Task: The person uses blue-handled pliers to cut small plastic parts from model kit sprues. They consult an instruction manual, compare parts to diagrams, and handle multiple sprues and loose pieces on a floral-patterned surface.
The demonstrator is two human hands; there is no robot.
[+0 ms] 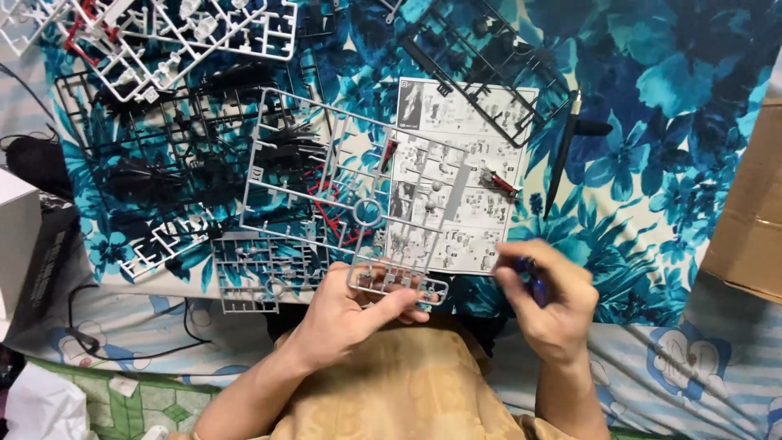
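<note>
The left hand point(350, 314) pinches a grey parts frame point(342, 187) by its near edge; the right hand point(550, 301) is clamped on blue-handled nippers point(531, 279) beside the instruction sheet point(460, 175).

Instruction sheet point(456, 175), black pen point(564, 155), cardboard box point(753, 212)

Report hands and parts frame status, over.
Left hand pinching grey parts frame at its lower edge. Right hand gripping blue-handled tool. Instruction sheet underneath frame.
</note>
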